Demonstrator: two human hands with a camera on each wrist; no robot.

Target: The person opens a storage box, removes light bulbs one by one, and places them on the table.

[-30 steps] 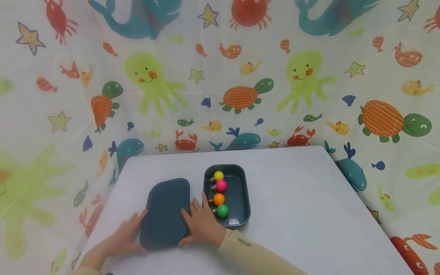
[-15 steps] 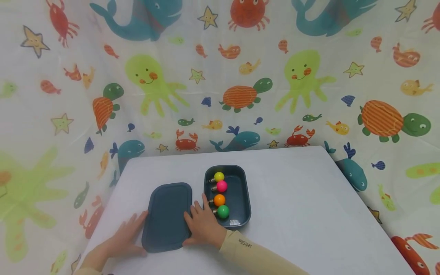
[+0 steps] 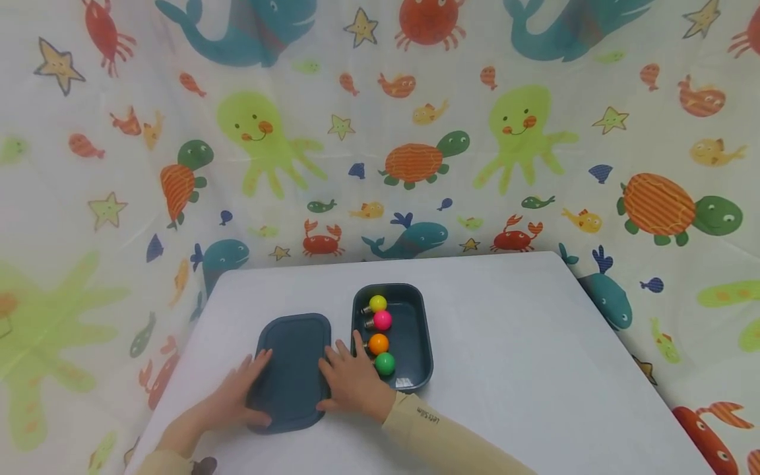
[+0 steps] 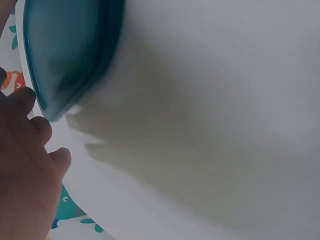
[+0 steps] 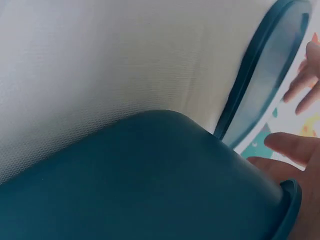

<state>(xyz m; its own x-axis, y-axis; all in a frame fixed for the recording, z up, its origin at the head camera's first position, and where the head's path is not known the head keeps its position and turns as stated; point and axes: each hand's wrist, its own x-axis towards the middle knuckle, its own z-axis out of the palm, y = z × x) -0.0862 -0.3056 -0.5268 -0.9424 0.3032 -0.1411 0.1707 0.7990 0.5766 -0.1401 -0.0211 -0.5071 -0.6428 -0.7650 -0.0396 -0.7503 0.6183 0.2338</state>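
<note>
Dark blue lid [image 3: 291,373], nothing gripped

The left hand [image 3: 228,394] is held with fingers spread over the lid's left edge; the right hand [image 3: 357,384] is placed, fingers also extended, between the lid and the tray [image 3: 420,343], whose left rim is overlapped by one finger. Firm contact cannot be confirmed. The lid is laid flat on the table [image 3: 505,330]; it would probably be found light, stiff and fairly smooth, best taken by its long edges. Four bulbs [image 3: 384,363], perhaps fragile, are lined up along the tray's left side.
</note>
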